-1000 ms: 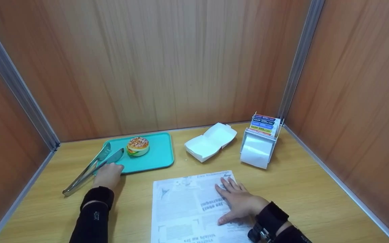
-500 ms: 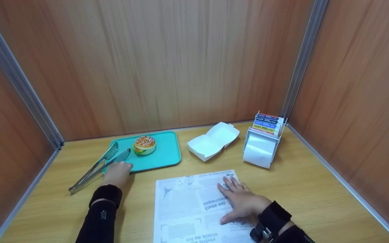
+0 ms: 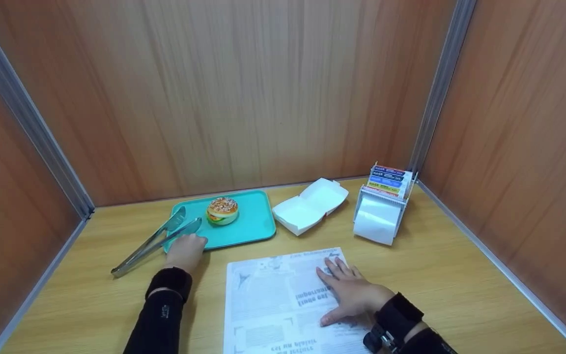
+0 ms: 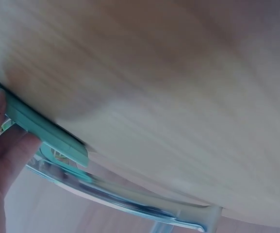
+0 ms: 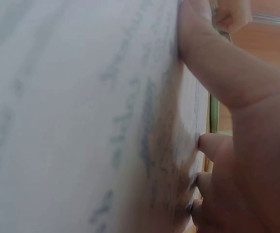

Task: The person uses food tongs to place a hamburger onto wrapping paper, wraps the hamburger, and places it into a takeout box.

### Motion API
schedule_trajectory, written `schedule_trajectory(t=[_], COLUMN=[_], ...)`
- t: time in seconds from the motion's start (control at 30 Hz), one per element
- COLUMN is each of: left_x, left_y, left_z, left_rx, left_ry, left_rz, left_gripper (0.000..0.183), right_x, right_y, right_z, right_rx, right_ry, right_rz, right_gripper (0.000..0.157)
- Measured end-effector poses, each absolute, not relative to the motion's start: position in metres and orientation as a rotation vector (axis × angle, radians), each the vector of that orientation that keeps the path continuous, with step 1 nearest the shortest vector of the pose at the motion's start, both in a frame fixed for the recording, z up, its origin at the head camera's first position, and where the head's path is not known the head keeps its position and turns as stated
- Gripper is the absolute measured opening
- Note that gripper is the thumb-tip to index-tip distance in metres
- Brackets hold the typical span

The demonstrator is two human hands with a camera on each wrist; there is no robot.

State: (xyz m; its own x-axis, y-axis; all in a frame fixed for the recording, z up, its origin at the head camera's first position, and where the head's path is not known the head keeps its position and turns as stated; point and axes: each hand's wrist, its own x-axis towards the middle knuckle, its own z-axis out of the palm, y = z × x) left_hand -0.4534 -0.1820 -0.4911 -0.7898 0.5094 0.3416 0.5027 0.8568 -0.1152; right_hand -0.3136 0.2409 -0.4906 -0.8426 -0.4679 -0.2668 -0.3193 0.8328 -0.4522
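My left hand point(image 3: 186, 251) grips the near edge of a turquoise tray point(image 3: 253, 223); in the left wrist view the thumb and fingers point(image 4: 14, 162) are on its rim point(image 4: 47, 131). On the tray sits a sesame-bun burger point(image 3: 222, 211). Metal tongs point(image 3: 148, 248) lie beside the hand, with tips over the tray and the joined end beyond its left side. Spread fingers of my right hand point(image 3: 354, 293) rest on a sheet of newsprint-patterned paper point(image 3: 263, 290) at the front. The right wrist view shows the thumb point(image 5: 203, 48) against the printed surface.
An unfolded white burger box point(image 3: 310, 206) stands behind the paper, close to the tray's right side. Farther right is a label dispenser point(image 3: 381, 211) with coloured labels on top and a white strip hanging down. Wood-grain panels point(image 3: 263, 98) enclose the back and sides.
My left hand and the tray have slid to the right, toward the white box, carrying the burger and tongs along. My right hand stays in place on the paper. The head view shifted slightly at first.
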Motion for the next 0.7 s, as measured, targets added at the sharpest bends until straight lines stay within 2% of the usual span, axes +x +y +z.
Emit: schedule_trajectory(t=[0.7], left_x=[-0.451], left_y=[-0.164], left_z=[-0.486], left_rx=[-0.766], left_ry=[-2.687], left_rz=[0.051], left_gripper=[0.019], right_x=[-0.310], right_y=[0.231], right_z=[-0.482], right_rx=[-0.513], right_ry=[2.621], right_rz=[-0.545], right_gripper=[0.122])
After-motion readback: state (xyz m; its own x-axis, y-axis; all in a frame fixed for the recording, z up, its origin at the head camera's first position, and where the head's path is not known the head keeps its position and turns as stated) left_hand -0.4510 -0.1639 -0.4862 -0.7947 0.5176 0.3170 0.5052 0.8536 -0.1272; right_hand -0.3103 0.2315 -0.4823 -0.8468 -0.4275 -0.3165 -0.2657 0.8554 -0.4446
